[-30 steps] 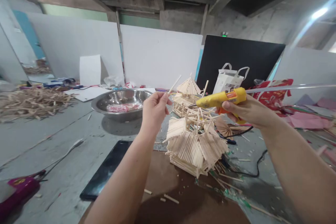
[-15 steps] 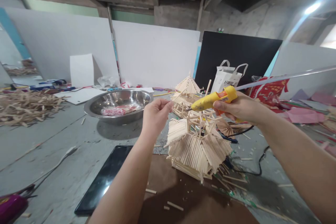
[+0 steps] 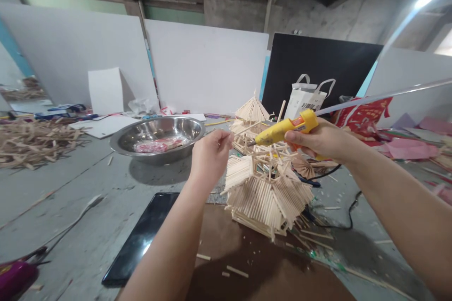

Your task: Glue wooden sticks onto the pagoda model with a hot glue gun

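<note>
My right hand (image 3: 314, 140) is wrapped round a yellow hot glue gun (image 3: 282, 131), with a long clear glue stick (image 3: 381, 98) leading out of its back. The gun's nozzle points left, just short of my left fingertips. My left hand (image 3: 212, 155) is closed in a pinch on what looks like a thin wooden stick (image 3: 249, 130), its end hidden by the fingers. Below both hands stands a model building of wooden sticks (image 3: 264, 197), with sloping roof panels and an open frame on top. Behind it is another stick model with a pointed roof (image 3: 252, 109).
A steel basin (image 3: 122, 150) holding a plastic-wrapped packet stands left, beyond a black tablet (image 3: 137, 240). Loose sticks are heaped at far left (image 3: 38, 143). A brown board (image 3: 226, 244) lies under the model. A black cable (image 3: 348, 225), white bag (image 3: 303, 101) and red bag (image 3: 367, 117) are at right.
The view has shifted slightly. The glue gun's nozzle has come a little lower and closer to my left fingertips. A thin stick shows more clearly beside the left hand.
</note>
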Motion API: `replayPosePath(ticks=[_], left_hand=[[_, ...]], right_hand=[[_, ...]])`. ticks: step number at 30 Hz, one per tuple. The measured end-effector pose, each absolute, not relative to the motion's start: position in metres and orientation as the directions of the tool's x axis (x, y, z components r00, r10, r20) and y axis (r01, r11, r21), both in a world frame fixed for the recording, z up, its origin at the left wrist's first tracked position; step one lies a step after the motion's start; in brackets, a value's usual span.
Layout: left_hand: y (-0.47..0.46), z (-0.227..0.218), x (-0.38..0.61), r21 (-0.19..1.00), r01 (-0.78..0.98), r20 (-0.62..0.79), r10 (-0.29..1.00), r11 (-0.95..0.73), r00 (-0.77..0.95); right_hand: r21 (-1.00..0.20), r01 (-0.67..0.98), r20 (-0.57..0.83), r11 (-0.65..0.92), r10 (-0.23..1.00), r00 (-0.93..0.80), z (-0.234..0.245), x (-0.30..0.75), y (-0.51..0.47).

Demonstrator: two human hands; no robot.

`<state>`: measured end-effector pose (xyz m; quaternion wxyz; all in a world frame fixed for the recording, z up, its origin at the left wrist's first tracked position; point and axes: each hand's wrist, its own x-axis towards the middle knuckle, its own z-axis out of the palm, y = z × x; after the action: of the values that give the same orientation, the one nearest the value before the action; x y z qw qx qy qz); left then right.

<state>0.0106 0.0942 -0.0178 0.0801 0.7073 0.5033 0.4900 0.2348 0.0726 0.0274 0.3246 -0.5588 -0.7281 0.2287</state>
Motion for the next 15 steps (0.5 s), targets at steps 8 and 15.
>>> replayPosePath(ticks=[8, 15], left_hand=[[0.0945, -0.0174, 0.0105, 0.589, 0.651, 0.626, 0.780, -0.479, 0.008], [0.0940, -0.0154, 0.0090, 0.607, 0.653, 0.609, 0.793, -0.454, -0.014]], right_hand=[[-0.641, 0.708, 0.245, 0.296, 0.953, -0.176, 0.0297, 0.2341, 0.0715], [-0.620, 0.722, 0.273, 0.307, 0.947, -0.168, 0.0301, 0.2343, 0.0714]])
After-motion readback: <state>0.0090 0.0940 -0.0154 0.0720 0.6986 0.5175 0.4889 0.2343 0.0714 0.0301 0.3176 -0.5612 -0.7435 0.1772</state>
